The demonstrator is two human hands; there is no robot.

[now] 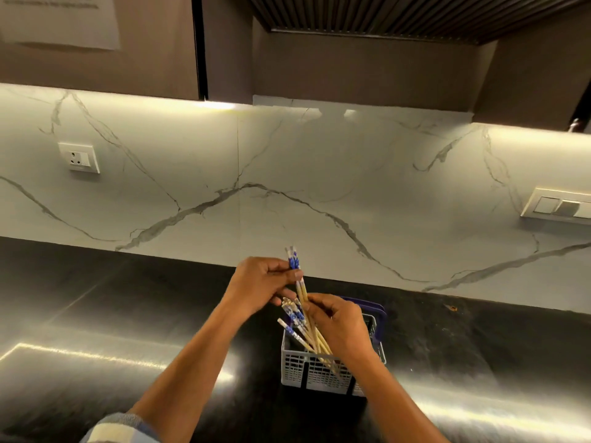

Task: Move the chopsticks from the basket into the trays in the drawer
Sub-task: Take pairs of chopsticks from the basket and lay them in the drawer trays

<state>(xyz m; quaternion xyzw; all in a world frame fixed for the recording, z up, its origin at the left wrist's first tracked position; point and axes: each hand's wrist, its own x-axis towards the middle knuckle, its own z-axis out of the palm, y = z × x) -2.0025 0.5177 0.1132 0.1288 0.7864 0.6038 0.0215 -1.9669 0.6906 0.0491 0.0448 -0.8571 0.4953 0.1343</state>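
Observation:
A grey plastic basket [297, 369] with a blue handle stands on the black counter. Several bamboo chopsticks with blue-and-white patterned tops [295, 319] lean in it toward the left. My left hand [259, 284] pinches a pair of chopsticks [295, 266] near their patterned tops, lifted above the others. My right hand [339, 324] is over the basket, its fingers closed around the lower shafts of the same raised chopsticks. The drawer and its trays are out of view.
The glossy black counter [112, 314] runs left and right with bright light reflections. A white marble backsplash [287, 174] rises behind, with a socket [78, 157] on the left and switches [558, 206] on the right. Cabinets hang overhead.

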